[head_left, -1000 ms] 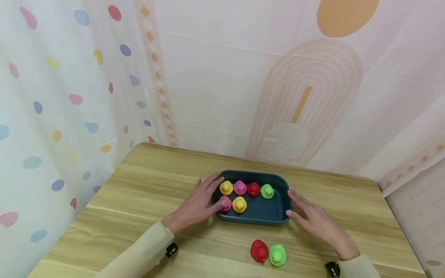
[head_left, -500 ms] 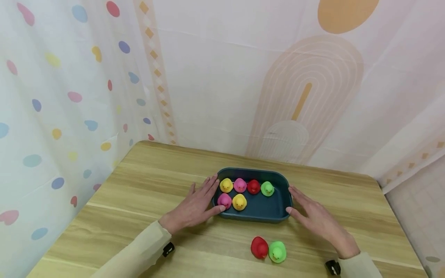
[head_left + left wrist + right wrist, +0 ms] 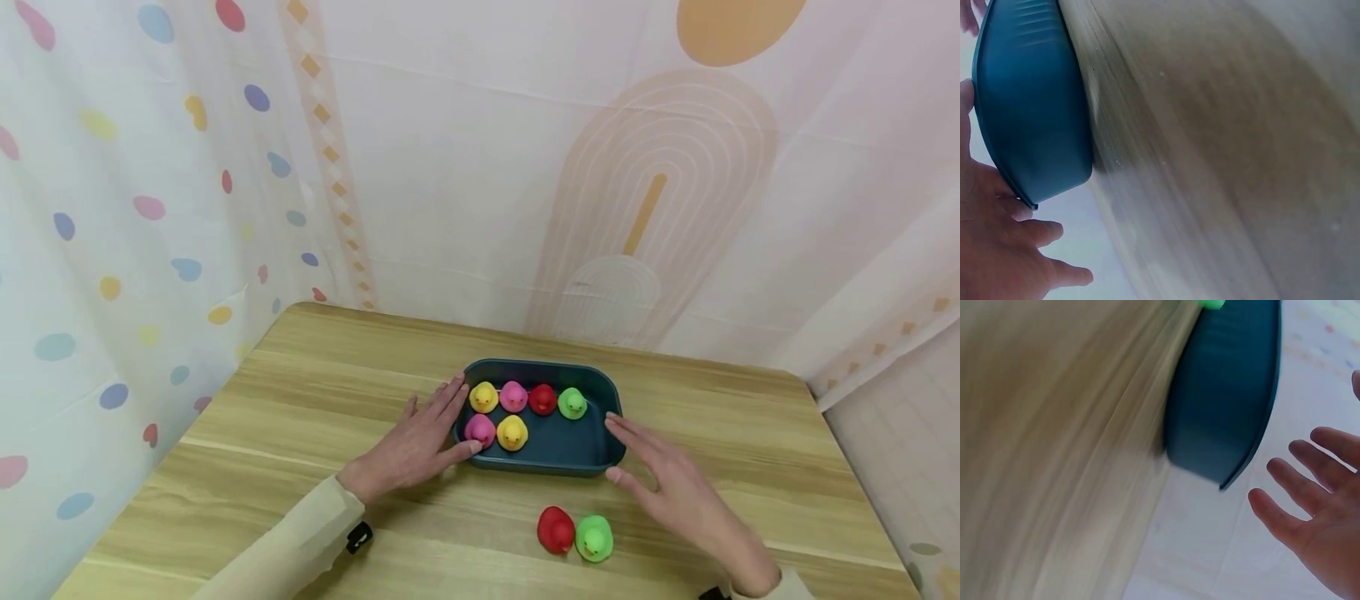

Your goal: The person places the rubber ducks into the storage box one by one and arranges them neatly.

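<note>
A dark teal tray (image 3: pixel 577 446) with rounded corners holds several rubber ducks. Its back row runs yellow (image 3: pixel 483 397), pink (image 3: pixel 513 397), red (image 3: pixel 542 400) and green (image 3: pixel 572 403); a pink duck (image 3: pixel 480 431) and a yellow duck (image 3: pixel 512 433) sit in front of them on the left. My left hand (image 3: pixel 408 446) rests at the tray's left end, fingers spread along the rim. Spread fingers of my right hand (image 3: pixel 1322 512) stand apart from the tray wall (image 3: pixel 1222 394) in the right wrist view. A red duck (image 3: pixel 556 530) and a green duck (image 3: pixel 594 538) are side by side in front of the tray.
The wooden table (image 3: pixel 315 375) extends to both sides of the tray. Behind its far edge hangs a patterned curtain (image 3: pixel 450 192), and a spotted one (image 3: pixel 165 250) hangs at the left. Each wrist wears a dark band, like the left one (image 3: pixel 359 537).
My right hand has moved off the tray's right end, towards me. The left hand has eased slightly outward, its thumb lower at the pink duck. The ducks keep their places.
</note>
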The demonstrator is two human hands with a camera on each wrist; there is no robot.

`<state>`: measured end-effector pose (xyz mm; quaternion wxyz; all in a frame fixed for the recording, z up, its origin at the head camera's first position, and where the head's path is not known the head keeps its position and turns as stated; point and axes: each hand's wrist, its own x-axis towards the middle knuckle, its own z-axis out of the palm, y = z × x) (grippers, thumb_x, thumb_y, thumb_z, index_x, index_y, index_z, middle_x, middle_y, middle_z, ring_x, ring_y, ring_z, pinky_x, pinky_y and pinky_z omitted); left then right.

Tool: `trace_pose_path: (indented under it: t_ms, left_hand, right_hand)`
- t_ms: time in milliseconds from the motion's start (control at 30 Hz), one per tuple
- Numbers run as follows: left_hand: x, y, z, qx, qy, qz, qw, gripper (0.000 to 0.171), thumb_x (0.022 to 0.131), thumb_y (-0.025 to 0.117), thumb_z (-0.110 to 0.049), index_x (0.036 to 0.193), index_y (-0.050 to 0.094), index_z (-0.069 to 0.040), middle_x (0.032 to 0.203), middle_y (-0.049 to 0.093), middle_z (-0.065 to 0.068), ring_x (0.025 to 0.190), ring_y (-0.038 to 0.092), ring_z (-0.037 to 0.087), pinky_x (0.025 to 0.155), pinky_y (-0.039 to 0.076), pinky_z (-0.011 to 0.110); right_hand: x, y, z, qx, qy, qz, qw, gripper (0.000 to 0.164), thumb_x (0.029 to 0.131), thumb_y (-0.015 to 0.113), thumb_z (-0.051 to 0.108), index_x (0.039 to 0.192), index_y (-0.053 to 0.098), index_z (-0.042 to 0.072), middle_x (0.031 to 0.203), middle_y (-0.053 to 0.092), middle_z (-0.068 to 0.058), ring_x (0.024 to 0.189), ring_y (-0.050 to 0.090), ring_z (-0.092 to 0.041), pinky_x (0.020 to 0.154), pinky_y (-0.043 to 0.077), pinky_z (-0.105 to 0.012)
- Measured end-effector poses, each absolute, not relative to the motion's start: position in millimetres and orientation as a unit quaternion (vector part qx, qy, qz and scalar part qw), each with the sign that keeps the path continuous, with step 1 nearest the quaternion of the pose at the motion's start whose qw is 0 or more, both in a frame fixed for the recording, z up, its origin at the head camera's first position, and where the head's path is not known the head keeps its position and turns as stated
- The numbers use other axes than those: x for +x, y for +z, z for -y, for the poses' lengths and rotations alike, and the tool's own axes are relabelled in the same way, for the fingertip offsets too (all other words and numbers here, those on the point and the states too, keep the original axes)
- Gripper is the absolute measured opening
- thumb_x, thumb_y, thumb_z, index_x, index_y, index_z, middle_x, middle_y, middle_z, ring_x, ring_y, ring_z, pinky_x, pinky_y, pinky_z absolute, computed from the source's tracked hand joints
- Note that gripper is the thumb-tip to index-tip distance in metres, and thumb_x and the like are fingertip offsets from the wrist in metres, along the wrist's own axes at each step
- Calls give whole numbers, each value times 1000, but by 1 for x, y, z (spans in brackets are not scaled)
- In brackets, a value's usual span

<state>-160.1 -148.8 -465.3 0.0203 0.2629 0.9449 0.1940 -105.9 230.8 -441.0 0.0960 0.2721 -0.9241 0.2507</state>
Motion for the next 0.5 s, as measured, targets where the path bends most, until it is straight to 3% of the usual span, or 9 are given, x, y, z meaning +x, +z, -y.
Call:
trace_pose_path:
  t_ms: [267, 500]
  left_hand:
    - [-160, -466, 149, 265, 197, -944, 14, 91, 102, 50, -64, 164, 22, -3, 173, 10, 11, 157, 17, 37, 119, 15, 71]
    - [-160, -467, 149, 266, 195, -944, 14, 91, 103, 50, -62, 164, 21, -3, 173, 9, 12, 157, 17, 37, 119, 15, 71]
  right_hand:
    - [-83, -435, -213, 287, 260, 919, 67, 57, 96, 75, 30, 150, 57, 21, 153, 54, 3, 134, 57, -30, 99, 54, -56]
    - [-76, -438, -204, 337, 245, 908, 35, 55, 98, 71, 42, 147, 60, 20, 148, 58, 3, 128, 60, -23, 97, 56, -51]
